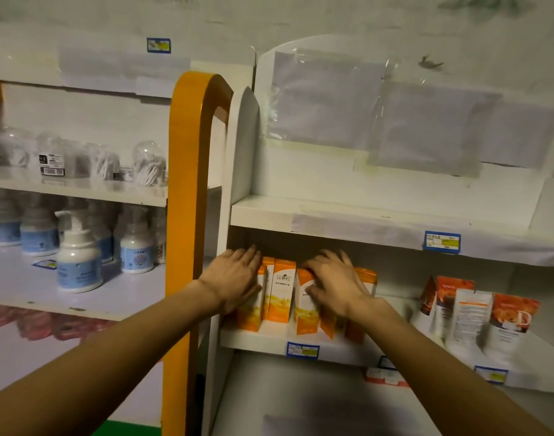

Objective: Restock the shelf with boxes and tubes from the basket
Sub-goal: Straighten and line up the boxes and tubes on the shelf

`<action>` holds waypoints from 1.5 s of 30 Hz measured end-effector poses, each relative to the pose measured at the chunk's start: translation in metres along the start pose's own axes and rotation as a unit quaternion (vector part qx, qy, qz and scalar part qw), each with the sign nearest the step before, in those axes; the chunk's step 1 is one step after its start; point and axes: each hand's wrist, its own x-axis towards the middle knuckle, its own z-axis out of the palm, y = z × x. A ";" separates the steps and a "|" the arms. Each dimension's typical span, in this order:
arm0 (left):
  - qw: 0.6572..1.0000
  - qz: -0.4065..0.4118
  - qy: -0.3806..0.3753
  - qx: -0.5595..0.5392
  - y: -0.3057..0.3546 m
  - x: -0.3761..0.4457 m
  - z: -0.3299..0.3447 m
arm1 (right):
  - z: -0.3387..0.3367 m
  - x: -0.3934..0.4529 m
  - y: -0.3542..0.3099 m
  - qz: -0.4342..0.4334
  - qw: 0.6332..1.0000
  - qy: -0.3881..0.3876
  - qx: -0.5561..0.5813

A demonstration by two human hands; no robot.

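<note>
Both hands on a row of upright orange boxes (pixel 282 294) on the white shelf (pixel 263 341). Left hand (pixel 234 278) lies flat against the row's left end; right hand (pixel 335 284) rests over box tops, fingers bent. Red-orange packets (pixel 477 316) stand well right.

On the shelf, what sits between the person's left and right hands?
In the head view, one upright orange-and-white box stands between the left hand and the right hand, in the row of similar boxes that both hands rest on.

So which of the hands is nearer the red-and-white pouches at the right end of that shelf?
Right. The right hand rests on the orange boxes, just left of the red-and-white pouches; the left hand lies farther away, at the row's left end.
</note>
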 end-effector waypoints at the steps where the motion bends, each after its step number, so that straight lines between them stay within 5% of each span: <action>1: 1.000 0.003 0.003 -0.002 -0.001 0.000 -0.001 | -0.002 0.001 0.000 -0.004 1.000 0.004 0.015; 17: 0.996 0.055 0.066 -0.004 -0.017 -0.004 -0.007 | 0.017 0.002 -0.027 -0.010 0.982 0.094 0.166; 45: 0.980 0.050 0.108 0.158 -0.031 0.001 0.023 | 0.065 0.036 -0.053 0.003 0.979 0.157 0.134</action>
